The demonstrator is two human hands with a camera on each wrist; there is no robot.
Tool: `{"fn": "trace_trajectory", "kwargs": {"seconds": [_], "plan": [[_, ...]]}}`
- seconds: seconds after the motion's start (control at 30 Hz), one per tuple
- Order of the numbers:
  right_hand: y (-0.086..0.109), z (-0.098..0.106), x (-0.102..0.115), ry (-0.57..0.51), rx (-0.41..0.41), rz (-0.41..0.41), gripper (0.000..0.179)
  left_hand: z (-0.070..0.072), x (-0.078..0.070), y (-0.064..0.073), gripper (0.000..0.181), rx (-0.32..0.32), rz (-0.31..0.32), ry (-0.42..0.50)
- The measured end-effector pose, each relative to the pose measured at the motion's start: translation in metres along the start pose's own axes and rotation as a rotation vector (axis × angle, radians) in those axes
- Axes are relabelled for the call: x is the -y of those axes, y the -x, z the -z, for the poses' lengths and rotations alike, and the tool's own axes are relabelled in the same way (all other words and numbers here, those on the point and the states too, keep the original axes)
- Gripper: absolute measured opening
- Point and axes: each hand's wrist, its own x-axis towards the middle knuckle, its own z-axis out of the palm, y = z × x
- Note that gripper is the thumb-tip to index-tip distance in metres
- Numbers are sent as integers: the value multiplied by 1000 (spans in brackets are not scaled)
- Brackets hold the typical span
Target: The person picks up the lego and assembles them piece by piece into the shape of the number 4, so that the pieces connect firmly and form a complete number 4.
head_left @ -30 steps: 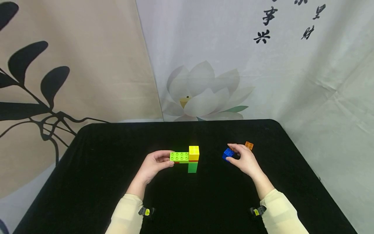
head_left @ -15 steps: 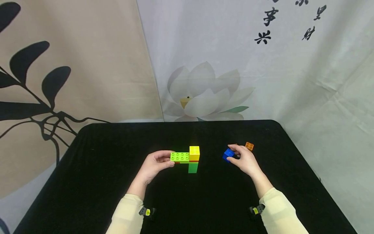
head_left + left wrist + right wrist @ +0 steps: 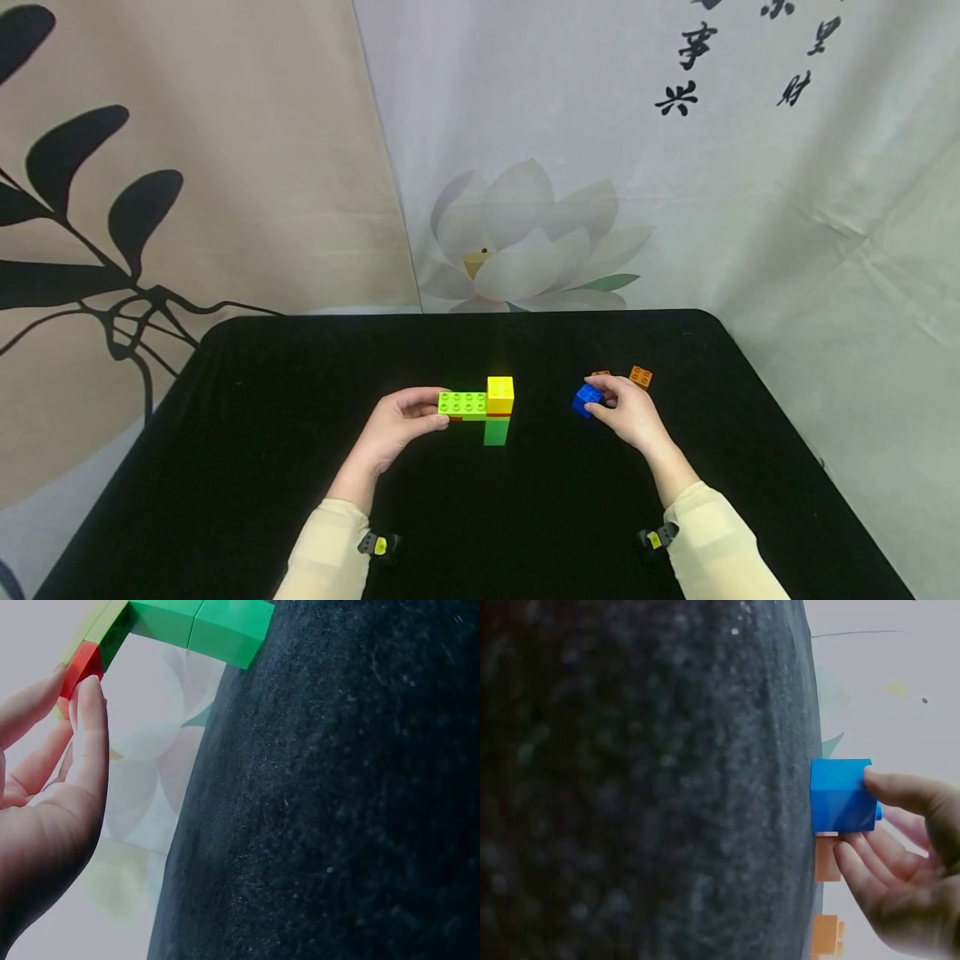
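My left hand (image 3: 393, 429) pinches the left end of a brick assembly. It has a lime-green studded brick (image 3: 462, 404), a yellow brick (image 3: 500, 395) on top at the right end, a thin red layer, and a green leg (image 3: 496, 432) below. In the left wrist view, fingertips meet at the red brick (image 3: 81, 669), and the leg consists of two green bricks (image 3: 201, 626) reaching down to the black cloth. My right hand (image 3: 632, 414) pinches a blue brick (image 3: 587, 400) between thumb and fingers. In the right wrist view, the blue brick (image 3: 843, 795) sits right at the cloth, studs up.
Behind the right hand lie two orange bricks on the table, one partly hidden orange brick (image 3: 601, 373) and another orange brick (image 3: 641, 377) further right. Black cloth (image 3: 480, 525) covers the table. A printed curtain (image 3: 525, 108) hangs along the far edge.
Both hands keep their holds almost still. The right hand has dropped very slightly in the head view, and more of the nearer orange brick shows behind it. The whole view shifts slightly.
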Motion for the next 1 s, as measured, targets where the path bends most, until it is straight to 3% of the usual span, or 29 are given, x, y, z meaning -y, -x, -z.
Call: {"fn": "trace_trajectory", "kwargs": {"seconds": [0.17,0.43,1.0], "plan": [[2,1,2,-15,5,4,38,-1,1,0,40,-9,21,-5],[6,5,21,-70,-7,85,38,-2,2,1,40,-20,17,-2],[1,33,101,-54,41,348,40,-3,-1,2,38,-11,-6,15]]}}
